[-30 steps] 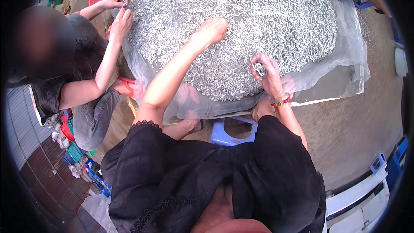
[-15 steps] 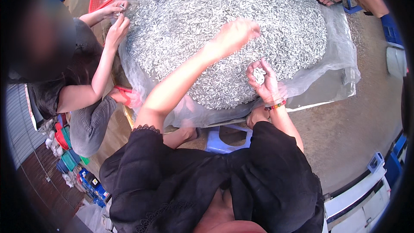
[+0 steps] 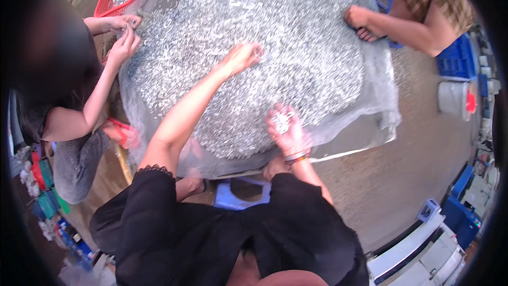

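A broad heap of small, silvery-white fish (image 3: 233, 122) lies spread over a pale mesh net (image 3: 378, 103). My left hand (image 3: 241, 59) is above the middle of the heap, its fingers drawn together; blur hides what they may hold. Nearer to me and to the right, my right hand (image 3: 290, 136) is turned palm up and curled round a small clump of white fish (image 3: 281, 122). A bracelet circles that wrist.
At left, a co-worker's hands (image 3: 124, 39) pinch something small beside a red basket (image 3: 103, 5) of fish. Another co-worker's hand (image 3: 360, 18) reaches the heap's right edge. A blue plastic stool (image 3: 225, 196) is below me; blue crates (image 3: 456, 61) and a white bucket (image 3: 450, 98) stand right.
The whole view has shifted, with the heap now further left. My left hand has drawn back toward me over the heap. At right, a co-worker's arm has come into view, reaching to the fish.
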`<action>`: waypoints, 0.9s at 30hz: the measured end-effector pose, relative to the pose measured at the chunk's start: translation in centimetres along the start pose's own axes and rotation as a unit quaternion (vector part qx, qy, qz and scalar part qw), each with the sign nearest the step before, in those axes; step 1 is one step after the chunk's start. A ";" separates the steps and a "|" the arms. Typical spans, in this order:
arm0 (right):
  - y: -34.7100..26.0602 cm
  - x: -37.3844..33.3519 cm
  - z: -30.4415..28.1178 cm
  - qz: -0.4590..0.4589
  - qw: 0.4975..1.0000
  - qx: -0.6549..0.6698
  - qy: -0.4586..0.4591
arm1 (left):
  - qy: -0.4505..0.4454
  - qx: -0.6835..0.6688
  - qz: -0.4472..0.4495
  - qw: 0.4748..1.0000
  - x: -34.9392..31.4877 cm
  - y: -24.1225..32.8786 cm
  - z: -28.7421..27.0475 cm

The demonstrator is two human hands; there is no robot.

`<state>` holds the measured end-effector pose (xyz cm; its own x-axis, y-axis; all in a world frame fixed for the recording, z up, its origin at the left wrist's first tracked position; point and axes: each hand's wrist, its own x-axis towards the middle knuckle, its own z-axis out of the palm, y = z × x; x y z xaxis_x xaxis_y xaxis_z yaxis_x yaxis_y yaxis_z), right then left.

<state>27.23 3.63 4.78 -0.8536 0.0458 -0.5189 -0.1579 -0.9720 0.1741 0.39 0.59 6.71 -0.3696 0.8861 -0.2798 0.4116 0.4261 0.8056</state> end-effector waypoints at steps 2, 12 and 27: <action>0.6 0.6 -0.5 0.024 0.999 0.005 -0.020 | 0.076 0.126 0.058 0.987 -0.4 -1.5 -0.2; 0.4 -1.5 3.8 -0.072 0.987 -0.031 0.139 | -0.095 0.150 0.100 0.979 -4.6 10.8 2.6; -1.2 -1.6 1.5 -0.039 0.994 -0.088 0.053 | 0.051 0.203 0.042 0.977 1.7 -6.4 4.6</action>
<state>28.01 5.06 6.62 -0.7831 0.1078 -0.6125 -0.1248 -0.9921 -0.0150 0.94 0.20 -1.28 -0.3934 0.9067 -0.1520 0.7329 0.4091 0.5436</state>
